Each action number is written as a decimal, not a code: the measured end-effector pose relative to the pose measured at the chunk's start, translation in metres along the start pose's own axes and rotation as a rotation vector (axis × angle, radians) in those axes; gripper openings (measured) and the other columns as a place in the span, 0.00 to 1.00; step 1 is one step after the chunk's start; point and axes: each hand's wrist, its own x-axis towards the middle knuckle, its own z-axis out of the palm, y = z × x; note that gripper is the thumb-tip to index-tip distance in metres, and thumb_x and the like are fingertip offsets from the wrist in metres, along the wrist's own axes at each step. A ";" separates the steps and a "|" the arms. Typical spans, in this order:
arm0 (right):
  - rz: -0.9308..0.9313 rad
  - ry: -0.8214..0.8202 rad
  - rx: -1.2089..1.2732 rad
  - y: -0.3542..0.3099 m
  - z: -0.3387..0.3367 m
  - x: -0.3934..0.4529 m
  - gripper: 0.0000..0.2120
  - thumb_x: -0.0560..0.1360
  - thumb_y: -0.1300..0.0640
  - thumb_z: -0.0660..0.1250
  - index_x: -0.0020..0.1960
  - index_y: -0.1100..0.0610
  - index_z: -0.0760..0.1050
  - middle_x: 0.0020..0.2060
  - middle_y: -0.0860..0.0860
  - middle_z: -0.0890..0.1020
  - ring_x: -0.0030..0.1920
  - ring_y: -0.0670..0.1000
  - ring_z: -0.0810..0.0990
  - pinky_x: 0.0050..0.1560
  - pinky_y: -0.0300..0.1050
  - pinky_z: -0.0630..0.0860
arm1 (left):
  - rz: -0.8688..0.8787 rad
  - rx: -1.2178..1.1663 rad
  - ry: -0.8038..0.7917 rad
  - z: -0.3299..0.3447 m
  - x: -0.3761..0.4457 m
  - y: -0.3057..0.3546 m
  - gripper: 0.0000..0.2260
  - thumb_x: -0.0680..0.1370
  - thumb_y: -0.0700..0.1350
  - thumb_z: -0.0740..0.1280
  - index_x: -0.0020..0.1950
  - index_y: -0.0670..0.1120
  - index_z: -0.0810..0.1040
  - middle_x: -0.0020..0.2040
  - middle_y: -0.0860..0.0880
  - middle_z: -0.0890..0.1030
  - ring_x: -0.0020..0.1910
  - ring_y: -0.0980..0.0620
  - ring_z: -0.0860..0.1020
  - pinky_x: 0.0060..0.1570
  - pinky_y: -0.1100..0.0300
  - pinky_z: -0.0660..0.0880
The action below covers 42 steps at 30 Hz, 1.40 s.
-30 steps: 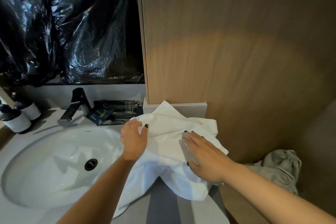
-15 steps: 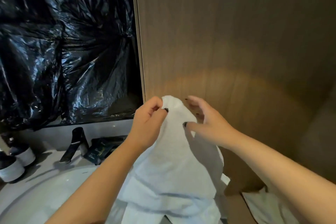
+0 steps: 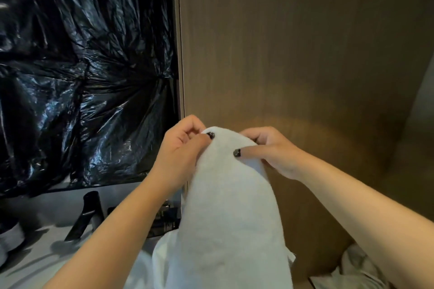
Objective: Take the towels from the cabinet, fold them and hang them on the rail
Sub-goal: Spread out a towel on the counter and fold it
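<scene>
A white towel (image 3: 227, 213) hangs in the air in front of me, held up by its top edge. My left hand (image 3: 180, 150) pinches the top on the left side, thumb over the cloth. My right hand (image 3: 270, 150) grips the top on the right side, close beside the left. The towel's lower part drapes down out of the bottom of the view. No rail or open cabinet shows.
A wooden panel (image 3: 305, 65) fills the wall straight ahead. Black plastic sheeting (image 3: 82, 73) covers the area to the left. Below it stand a dark faucet (image 3: 87, 216) and a container (image 3: 10, 234) on the grey counter (image 3: 35, 256). Another light cloth (image 3: 357, 265) lies low right.
Both hands have lifted the towel off the counter to chest height. My right hand has closed on the top edge next to the left. The view tilted upward.
</scene>
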 end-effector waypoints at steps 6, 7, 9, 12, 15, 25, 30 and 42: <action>-0.096 0.276 -0.390 -0.011 -0.008 -0.008 0.07 0.72 0.68 0.69 0.41 0.58 0.81 0.35 0.50 0.82 0.35 0.48 0.78 0.37 0.39 0.72 | -0.062 0.138 -0.171 -0.012 -0.009 -0.029 0.11 0.75 0.54 0.68 0.44 0.46 0.77 0.27 0.49 0.71 0.28 0.53 0.67 0.30 0.62 0.67; -0.112 0.354 -0.423 -0.012 -0.012 -0.009 0.07 0.72 0.68 0.68 0.40 0.58 0.81 0.34 0.50 0.82 0.34 0.49 0.77 0.35 0.39 0.72 | -0.071 0.150 -0.186 -0.012 -0.011 -0.035 0.12 0.74 0.56 0.68 0.43 0.47 0.77 0.28 0.44 0.71 0.29 0.51 0.67 0.31 0.60 0.67; -0.109 0.512 -0.488 -0.015 -0.020 -0.012 0.08 0.72 0.66 0.68 0.37 0.57 0.80 0.32 0.49 0.80 0.34 0.50 0.78 0.34 0.39 0.72 | -0.080 0.203 -0.165 -0.014 -0.015 -0.046 0.08 0.77 0.52 0.69 0.42 0.49 0.78 0.30 0.40 0.72 0.29 0.51 0.67 0.33 0.57 0.67; 0.044 0.468 -0.646 -0.017 -0.017 -0.020 0.10 0.74 0.62 0.68 0.34 0.54 0.77 0.34 0.47 0.77 0.37 0.49 0.77 0.36 0.39 0.72 | -0.083 0.239 -0.102 -0.012 -0.018 -0.053 0.08 0.79 0.44 0.67 0.41 0.51 0.78 0.32 0.42 0.74 0.30 0.54 0.67 0.34 0.59 0.66; 0.169 0.199 -0.695 -0.010 0.007 -0.026 0.07 0.71 0.58 0.71 0.36 0.52 0.76 0.43 0.47 0.76 0.44 0.48 0.77 0.43 0.44 0.74 | -0.052 0.209 -0.106 -0.006 -0.024 -0.045 0.07 0.79 0.43 0.68 0.41 0.51 0.78 0.33 0.45 0.77 0.31 0.51 0.71 0.34 0.60 0.69; 0.087 0.421 -0.384 0.025 0.080 -0.045 0.07 0.74 0.60 0.71 0.38 0.53 0.79 0.33 0.52 0.79 0.35 0.57 0.75 0.34 0.44 0.66 | -0.036 0.302 -0.196 -0.014 -0.071 -0.065 0.08 0.81 0.53 0.61 0.44 0.54 0.74 0.31 0.56 0.74 0.28 0.58 0.69 0.30 0.63 0.64; 0.128 0.635 -0.445 0.028 0.096 -0.076 0.07 0.74 0.62 0.70 0.39 0.54 0.81 0.34 0.48 0.81 0.37 0.49 0.78 0.34 0.38 0.70 | -0.020 0.478 -0.295 -0.007 -0.124 -0.099 0.15 0.79 0.64 0.47 0.46 0.58 0.66 0.38 0.59 0.74 0.36 0.54 0.72 0.31 0.63 0.61; 0.400 0.968 -0.638 0.039 0.067 -0.178 0.06 0.76 0.60 0.68 0.42 0.54 0.81 0.37 0.50 0.81 0.41 0.50 0.78 0.42 0.49 0.75 | -0.032 0.681 -0.702 0.000 -0.176 -0.104 0.23 0.76 0.68 0.43 0.53 0.58 0.71 0.50 0.63 0.69 0.53 0.60 0.67 0.63 0.64 0.63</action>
